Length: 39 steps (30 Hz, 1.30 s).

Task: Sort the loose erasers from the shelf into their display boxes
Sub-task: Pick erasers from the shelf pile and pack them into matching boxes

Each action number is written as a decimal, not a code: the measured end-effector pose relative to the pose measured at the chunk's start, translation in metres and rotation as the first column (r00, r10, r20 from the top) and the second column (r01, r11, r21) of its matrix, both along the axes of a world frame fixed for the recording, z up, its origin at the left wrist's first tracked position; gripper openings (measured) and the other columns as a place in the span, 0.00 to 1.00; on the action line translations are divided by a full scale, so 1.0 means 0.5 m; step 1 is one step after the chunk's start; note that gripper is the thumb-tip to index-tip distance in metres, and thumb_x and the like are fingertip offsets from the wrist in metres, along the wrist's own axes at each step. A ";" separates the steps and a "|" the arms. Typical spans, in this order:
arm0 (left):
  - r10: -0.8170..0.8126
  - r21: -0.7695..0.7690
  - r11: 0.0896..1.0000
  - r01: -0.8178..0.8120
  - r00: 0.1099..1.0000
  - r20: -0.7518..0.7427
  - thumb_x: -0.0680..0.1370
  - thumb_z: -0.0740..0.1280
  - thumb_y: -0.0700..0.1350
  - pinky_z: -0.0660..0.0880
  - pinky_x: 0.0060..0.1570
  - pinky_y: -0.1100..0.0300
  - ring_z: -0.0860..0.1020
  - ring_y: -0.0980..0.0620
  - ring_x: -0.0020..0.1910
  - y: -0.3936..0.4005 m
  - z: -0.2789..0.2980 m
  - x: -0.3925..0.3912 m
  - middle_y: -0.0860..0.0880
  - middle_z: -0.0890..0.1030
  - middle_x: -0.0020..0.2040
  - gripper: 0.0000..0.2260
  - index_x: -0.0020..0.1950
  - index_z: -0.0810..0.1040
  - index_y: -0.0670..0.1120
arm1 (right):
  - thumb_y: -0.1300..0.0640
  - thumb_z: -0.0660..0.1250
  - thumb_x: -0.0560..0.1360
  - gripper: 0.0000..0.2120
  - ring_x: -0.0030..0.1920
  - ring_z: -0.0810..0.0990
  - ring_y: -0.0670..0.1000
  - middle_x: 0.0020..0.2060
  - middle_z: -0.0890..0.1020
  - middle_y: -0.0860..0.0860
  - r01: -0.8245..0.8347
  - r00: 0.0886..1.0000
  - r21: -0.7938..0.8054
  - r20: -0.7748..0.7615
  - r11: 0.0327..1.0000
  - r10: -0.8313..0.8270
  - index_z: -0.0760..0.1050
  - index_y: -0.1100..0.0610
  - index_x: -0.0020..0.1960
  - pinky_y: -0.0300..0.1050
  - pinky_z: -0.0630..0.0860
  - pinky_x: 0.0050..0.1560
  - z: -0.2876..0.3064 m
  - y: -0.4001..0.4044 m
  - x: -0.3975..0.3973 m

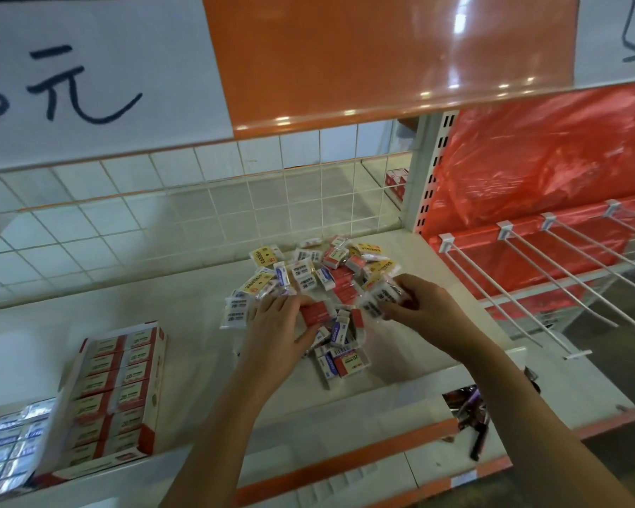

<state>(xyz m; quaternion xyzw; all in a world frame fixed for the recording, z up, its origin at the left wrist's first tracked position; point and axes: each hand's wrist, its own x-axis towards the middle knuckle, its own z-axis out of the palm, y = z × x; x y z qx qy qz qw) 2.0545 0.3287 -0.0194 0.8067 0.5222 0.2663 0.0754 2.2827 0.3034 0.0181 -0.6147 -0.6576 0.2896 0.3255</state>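
Both hands are in the pile: the left hand (277, 317) pinches a red eraser (318, 312), the right hand (415, 306) grips a few wrapped white erasers (376, 300). The red display box (116, 390) at the left of the shelf (184, 306) looks nearly full, but plenty of loose erasers (319, 265) remain, so maybe halfway. Wrappers read "2B"; the sign (70, 82) above says "元".

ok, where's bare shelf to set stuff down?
Bare shelf lies between the red display box and the eraser pile, and right of the pile up to the red wire-hook rack. Crowded mid-shelf, where both hands work the pile.
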 end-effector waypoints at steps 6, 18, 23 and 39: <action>-0.081 -0.052 0.994 0.094 0.974 0.213 0.73 0.71 0.45 0.67 0.53 0.68 0.65 0.64 0.50 -0.062 0.021 -0.010 0.66 0.70 0.48 0.14 0.58 0.76 0.49 | 0.57 0.68 0.74 0.04 0.37 0.79 0.42 0.38 0.82 0.47 -0.078 0.985 -0.100 -0.161 0.992 0.061 0.78 0.53 0.49 0.34 0.74 0.39 -0.005 -0.034 -0.025; -0.057 -0.215 0.967 0.138 0.938 0.343 0.74 0.69 0.47 0.65 0.47 0.78 0.70 0.69 0.51 -0.127 0.021 -0.038 0.65 0.73 0.50 0.14 0.59 0.75 0.54 | 0.61 0.70 0.73 0.05 0.40 0.81 0.46 0.39 0.85 0.47 -0.130 0.900 -0.187 -0.434 0.974 0.037 0.81 0.55 0.48 0.38 0.75 0.44 -0.033 -0.094 -0.054; -0.023 -0.297 0.944 0.145 0.925 0.379 0.76 0.66 0.49 0.66 0.43 0.76 0.70 0.67 0.45 -0.144 0.021 -0.044 0.62 0.75 0.48 0.11 0.58 0.74 0.57 | 0.60 0.69 0.73 0.09 0.46 0.82 0.52 0.46 0.84 0.52 -0.148 0.893 -0.214 -0.448 0.966 0.038 0.80 0.57 0.54 0.46 0.77 0.52 -0.037 -0.105 -0.056; 0.193 -0.543 0.819 0.185 0.802 0.565 0.74 0.68 0.51 0.76 0.48 0.51 0.79 0.51 0.43 -0.161 0.022 -0.038 0.52 0.83 0.43 0.03 0.46 0.79 0.58 | 0.61 0.68 0.74 0.09 0.44 0.82 0.46 0.45 0.85 0.49 -0.194 0.882 -0.245 -0.468 0.950 0.059 0.79 0.56 0.54 0.37 0.75 0.45 -0.030 -0.123 -0.070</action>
